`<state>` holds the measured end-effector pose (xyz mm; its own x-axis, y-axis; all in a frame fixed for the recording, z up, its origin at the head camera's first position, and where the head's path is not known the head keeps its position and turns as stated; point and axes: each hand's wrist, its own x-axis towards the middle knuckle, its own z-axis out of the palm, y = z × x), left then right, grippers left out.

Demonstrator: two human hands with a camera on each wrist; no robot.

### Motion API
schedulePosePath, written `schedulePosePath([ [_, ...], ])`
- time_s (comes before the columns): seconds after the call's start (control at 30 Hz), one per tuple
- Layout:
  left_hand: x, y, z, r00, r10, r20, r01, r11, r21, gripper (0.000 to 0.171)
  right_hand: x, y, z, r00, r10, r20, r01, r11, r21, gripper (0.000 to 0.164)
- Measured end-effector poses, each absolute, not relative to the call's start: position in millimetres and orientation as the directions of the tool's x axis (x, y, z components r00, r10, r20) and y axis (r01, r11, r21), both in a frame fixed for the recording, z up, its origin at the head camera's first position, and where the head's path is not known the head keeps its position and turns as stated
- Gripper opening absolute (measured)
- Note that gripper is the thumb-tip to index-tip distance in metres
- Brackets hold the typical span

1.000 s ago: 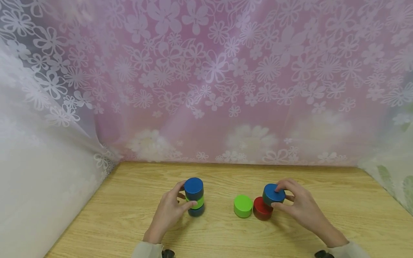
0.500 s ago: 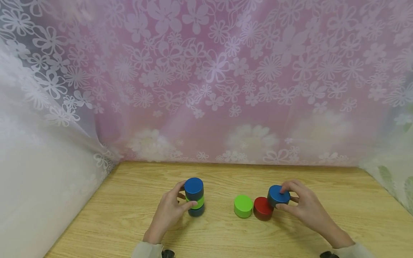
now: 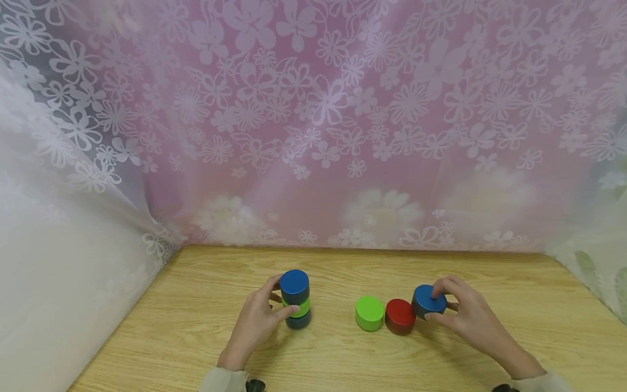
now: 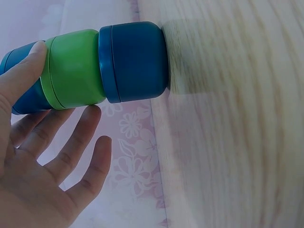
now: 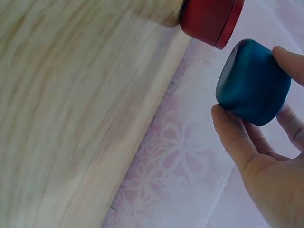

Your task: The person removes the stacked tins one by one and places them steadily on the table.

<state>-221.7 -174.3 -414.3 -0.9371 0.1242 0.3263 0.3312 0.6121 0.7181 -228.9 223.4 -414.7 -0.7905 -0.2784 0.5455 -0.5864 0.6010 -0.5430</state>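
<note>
On the left of the table, three round tins stand stacked upright: a blue tin (image 3: 294, 283) on top, a green tin (image 4: 73, 69) in the middle, a blue tin (image 4: 135, 61) at the bottom. My left hand (image 3: 257, 316) holds this stack near the top and middle tins, thumb on one side and fingers on the other. My right hand (image 3: 467, 310) grips another blue tin (image 5: 254, 83) by its sides, one finger on its top. The right wrist view shows that tin tilted and off the tabletop, just right of a red tin (image 3: 400, 317).
A second green tin (image 3: 369, 313) stands close to the left of the red one. Beneath everything is a wooden table (image 3: 333, 359). A pink floral curtain (image 3: 313, 136) hangs along its back edge, and pale sheeting (image 3: 63, 261) borders the left side.
My right hand has carried its blue tin rightward and slightly lower, from over the red tin to beside it, uncovering the red top. The left hand and its stack have stayed put.
</note>
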Motion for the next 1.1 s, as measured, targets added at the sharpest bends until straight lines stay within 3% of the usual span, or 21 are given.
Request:
schedulePosePath([
  [0.53, -220.3, -173.6, -413.2, -0.941, 0.117, 0.317, 0.319, 0.621, 0.717, 0.062, -228.1, 230.8, -420.1, -0.801, -0.302, 0.517, -0.579, 0.607, -0.544, 0.048],
  [1.1, -222.0, -174.5, -413.7, -0.947, 0.114, 0.301, 0.305, 0.618, 0.724, 0.062, -228.0, 233.0, -425.0, -0.855, -0.348, 0.385, -0.514, 0.676, -0.529, 0.049],
])
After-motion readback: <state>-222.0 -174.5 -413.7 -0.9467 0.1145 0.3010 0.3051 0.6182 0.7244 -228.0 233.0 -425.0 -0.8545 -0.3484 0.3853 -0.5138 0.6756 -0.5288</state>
